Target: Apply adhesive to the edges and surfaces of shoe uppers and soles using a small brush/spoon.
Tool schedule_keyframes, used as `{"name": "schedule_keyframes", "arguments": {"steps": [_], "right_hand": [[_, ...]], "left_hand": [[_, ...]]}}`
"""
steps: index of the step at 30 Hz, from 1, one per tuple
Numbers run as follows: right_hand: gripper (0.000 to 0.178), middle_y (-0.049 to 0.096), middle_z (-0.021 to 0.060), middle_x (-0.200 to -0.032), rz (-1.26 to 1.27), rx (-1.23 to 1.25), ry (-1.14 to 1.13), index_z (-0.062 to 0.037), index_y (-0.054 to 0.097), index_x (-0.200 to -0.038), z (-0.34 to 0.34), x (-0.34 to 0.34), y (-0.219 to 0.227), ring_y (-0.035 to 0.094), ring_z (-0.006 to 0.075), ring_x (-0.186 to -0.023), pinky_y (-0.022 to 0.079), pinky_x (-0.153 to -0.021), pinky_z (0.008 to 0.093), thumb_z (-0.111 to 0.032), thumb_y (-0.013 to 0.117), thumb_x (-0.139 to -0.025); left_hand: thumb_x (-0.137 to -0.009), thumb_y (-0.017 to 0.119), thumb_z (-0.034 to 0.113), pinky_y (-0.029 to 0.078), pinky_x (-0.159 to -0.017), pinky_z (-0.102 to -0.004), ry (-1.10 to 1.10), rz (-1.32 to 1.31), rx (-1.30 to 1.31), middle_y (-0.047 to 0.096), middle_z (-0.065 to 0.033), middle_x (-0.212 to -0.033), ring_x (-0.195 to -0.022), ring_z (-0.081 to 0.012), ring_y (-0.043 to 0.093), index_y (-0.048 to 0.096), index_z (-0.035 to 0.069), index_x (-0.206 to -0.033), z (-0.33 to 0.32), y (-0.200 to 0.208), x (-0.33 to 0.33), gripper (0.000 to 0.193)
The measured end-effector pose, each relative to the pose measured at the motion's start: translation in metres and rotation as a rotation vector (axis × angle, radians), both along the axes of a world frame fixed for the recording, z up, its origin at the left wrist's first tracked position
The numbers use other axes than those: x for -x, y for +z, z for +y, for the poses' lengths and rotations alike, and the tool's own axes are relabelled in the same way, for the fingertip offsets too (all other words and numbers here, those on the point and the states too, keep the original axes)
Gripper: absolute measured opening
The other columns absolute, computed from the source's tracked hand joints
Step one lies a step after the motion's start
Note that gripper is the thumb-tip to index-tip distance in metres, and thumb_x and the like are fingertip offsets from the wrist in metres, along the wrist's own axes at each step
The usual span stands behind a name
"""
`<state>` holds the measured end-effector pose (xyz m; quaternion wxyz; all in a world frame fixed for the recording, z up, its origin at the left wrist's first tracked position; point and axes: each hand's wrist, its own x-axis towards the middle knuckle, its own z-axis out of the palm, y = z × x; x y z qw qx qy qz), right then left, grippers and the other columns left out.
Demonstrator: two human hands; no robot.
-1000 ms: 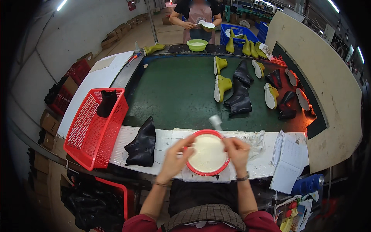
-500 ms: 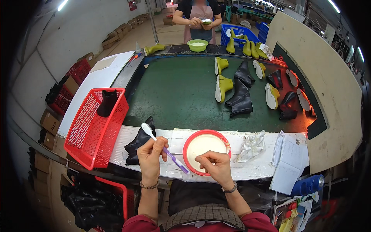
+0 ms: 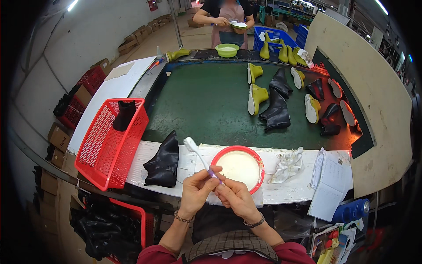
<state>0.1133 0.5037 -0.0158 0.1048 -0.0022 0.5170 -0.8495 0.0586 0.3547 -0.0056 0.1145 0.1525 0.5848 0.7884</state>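
- L hand (image 3: 195,190): thumb & fingertips pinching the purple part of a white-&-purple brush (image 3: 200,157); other fingers curled in.
- R hand (image 3: 239,198): thumb & fingers drawn together, pinching lower end of same handle; contact partly hidden by fingers.
- Brush loc: held up in front of bowl's near-L side, bristle end pointing up & L; any lettering on handle too small to read.
- Bowl (image 3: 239,148): red rim, w/ off-white liquid (image 3: 239,169), on white board (image 3: 189,189) at table's near edge.
- Black boot (image 3: 163,163) L of bowl, on same board; crumpled white cloth (image 3: 288,165) just R of bowl.
- Writing: open notebook (image 3: 332,176) at R end of board, handwritten lines in rows, too small to make out.
- Carton (image 3: 57,137) on far L: short dark printed word on its side.
- Blue bottle (image 3: 351,211), lower R: mark near its end, illegible.
- Printed packets (image 3: 329,244) below bottle, coloured, text blurred.
- Red basket (image 3: 96,145) L of boot, dark boot inside.
- Co-worker (image 3: 228,33) across table, both hands at a light-soled green shoe (image 3: 238,25).
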Motion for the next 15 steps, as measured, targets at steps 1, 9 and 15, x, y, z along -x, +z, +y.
{"name": "schedule_keyframes", "arguments": {"steps": [1,9,15], "right_hand": [[0.022,0.045,-0.0068,-0.072,0.026,-0.007,0.004,-0.001,0.061,-0.106,0.0,0.0,-0.001,0.033,0.0026,-0.056,0.027,-0.049,0.0203,-0.02,0.05,-0.109],[0.03,0.048,-0.0053,-0.072,-0.004,0.316,0.163,0.0,0.065,-0.126,-0.015,-0.001,-0.004,0.039,0.0014,-0.059,0.033,-0.051,0.0195,-0.022,0.053,-0.109],[0.022,0.067,0.0017,-0.085,0.227,-0.195,-0.065,0.0033,0.072,-0.115,-0.01,0.002,-0.004,0.055,0.0011,-0.071,0.042,-0.06,0.018,-0.011,0.065,-0.101]], "left_hand": [[-0.099,0.066,0.004,0.054,-0.064,-0.0236,0.024,0.003,0.01,0.073,-0.0087,-0.097,-0.074,-0.0112,0.065,0.068,-0.006,-0.118,-0.001,-0.003,0.0,0.022],[-0.101,0.066,0.02,0.048,-0.054,-0.0227,0.101,0.032,-0.102,0.071,-0.0101,-0.086,-0.063,-0.0108,0.062,0.069,-0.008,-0.108,-0.024,-0.012,0.01,0.029],[-0.106,0.059,0.027,0.047,-0.064,-0.0217,0.383,0.088,-0.218,0.067,-0.0063,-0.08,-0.069,-0.009,0.059,0.067,-0.003,-0.107,-0.052,-0.004,0.026,0.031]]}}
